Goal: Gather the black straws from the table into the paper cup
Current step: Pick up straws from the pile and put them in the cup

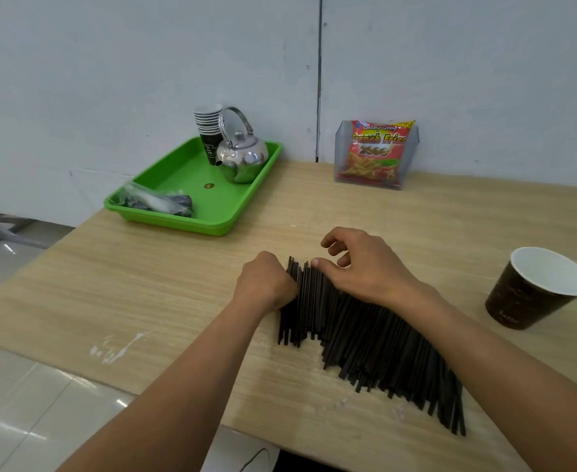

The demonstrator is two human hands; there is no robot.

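Observation:
Several black straws (365, 335) lie side by side in a wide fan across the wooden table (144, 284). My left hand (265, 281) is curled at the left end of the fan, its fingers gripping the leftmost straws. My right hand (365, 264) rests on top of the far ends of the straws, thumb pressed on them and fingers curled above. The dark brown paper cup (532, 291), white inside and holding nothing, stands upright at the right, apart from both hands.
A green tray (191, 185) at the back left holds a steel kettle (242, 155), a stack of paper cups (208, 131) and plastic-wrapped packets (157, 201). A clear holder with a snack bag (377, 151) stands against the wall. The table's near edge runs below the straws.

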